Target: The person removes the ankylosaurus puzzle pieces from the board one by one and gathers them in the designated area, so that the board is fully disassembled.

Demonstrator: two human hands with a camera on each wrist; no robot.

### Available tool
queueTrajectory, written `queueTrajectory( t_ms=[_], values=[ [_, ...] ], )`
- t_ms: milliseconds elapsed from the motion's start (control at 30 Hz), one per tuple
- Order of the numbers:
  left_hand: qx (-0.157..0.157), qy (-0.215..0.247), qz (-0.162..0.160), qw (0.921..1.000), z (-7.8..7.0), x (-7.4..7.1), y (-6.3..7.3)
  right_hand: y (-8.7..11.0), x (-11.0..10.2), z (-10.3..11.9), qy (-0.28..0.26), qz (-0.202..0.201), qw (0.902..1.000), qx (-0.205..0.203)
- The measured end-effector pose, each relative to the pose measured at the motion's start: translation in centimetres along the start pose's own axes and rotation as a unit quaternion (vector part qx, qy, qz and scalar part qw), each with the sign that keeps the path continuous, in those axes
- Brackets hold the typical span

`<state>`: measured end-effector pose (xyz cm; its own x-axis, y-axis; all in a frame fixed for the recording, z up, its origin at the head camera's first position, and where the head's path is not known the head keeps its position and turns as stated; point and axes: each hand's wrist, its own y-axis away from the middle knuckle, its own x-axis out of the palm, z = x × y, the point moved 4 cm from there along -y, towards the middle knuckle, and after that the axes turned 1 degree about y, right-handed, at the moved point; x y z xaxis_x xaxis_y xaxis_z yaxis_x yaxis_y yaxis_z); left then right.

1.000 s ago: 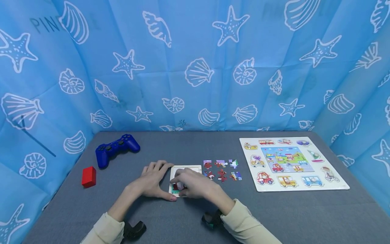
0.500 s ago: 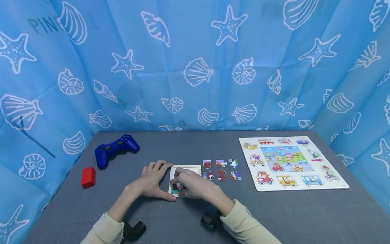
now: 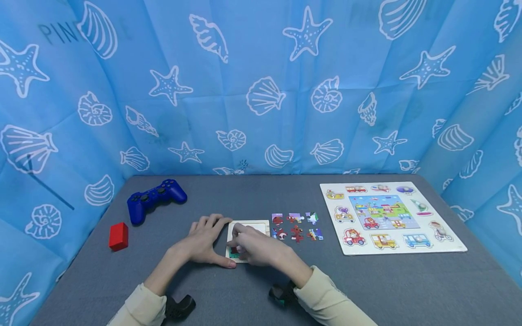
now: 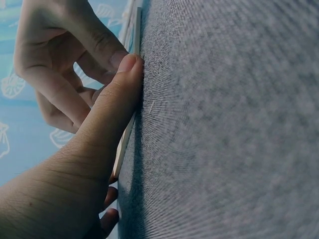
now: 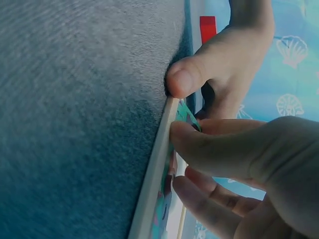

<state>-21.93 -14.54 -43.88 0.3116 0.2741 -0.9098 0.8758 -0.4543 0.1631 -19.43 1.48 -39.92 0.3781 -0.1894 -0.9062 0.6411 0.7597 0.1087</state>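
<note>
A small wooden puzzle frame (image 3: 264, 222) lies flat at mid-table, with some picture pieces inside it. My left hand (image 3: 205, 242) spans its left side. The left thumb presses the near corner and the index fingertip meets the far corner. Over the frame bends my right hand (image 3: 254, 244), thumb and index finger pinching a green and dark jigsaw piece (image 5: 188, 115) at the near left corner. In the right wrist view this piece stands tilted against the frame's inside. The right hand hides much of the picture in the head view.
Several loose jigsaw pieces (image 3: 297, 233) lie in two rows right of the frame. Farther right is a large vehicle puzzle board (image 3: 338, 217). At the left are a blue game controller (image 3: 157, 199) and a red block (image 3: 118, 236). A blue curtain (image 3: 261, 131) hangs behind the table.
The right thumb has drawn in and up from the frame's near edge, and more of the green corner shows. My left hand stays in place.
</note>
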Motion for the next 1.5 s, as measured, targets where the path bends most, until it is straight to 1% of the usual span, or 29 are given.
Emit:
queueTrajectory(
  t_ms=[267,700,900,1033,1133,1267,1367,1500],
  values=[
    [0.000,0.001,0.000,1.0000,0.0,0.0,0.0,0.1,0.1,0.0,0.021,0.002,0.9998,0.000],
    [0.001,0.003,0.001,1.0000,0.1,0.1,0.1,0.3,0.2,0.0,0.021,0.003,0.9998,0.002],
    [0.002,0.009,0.001,1.0000,0.0,0.1,0.1,0.4,0.3,0.0,0.026,-0.006,0.9996,-0.002],
    [0.003,0.006,0.000,1.0000,0.0,0.1,0.0,0.5,0.0,0.0,0.028,-0.017,0.9994,-0.016],
    [0.001,0.002,-0.001,1.0000,0.1,0.1,0.0,0.8,-0.4,-0.2,0.022,-0.024,0.9991,-0.025],
    [-0.002,-0.003,-0.001,1.0000,0.0,0.1,0.0,1.5,-1.0,-0.9,0.004,-0.022,0.9993,-0.029],
    [-0.004,-0.006,0.000,1.0000,0.0,0.1,0.0,2.3,-1.4,-1.5,-0.003,-0.016,0.9996,-0.023],
    [-0.011,-0.007,0.003,0.9999,0.0,0.1,-0.1,3.5,-2.0,-2.7,0.006,-0.013,0.9998,-0.015]
  ],
)
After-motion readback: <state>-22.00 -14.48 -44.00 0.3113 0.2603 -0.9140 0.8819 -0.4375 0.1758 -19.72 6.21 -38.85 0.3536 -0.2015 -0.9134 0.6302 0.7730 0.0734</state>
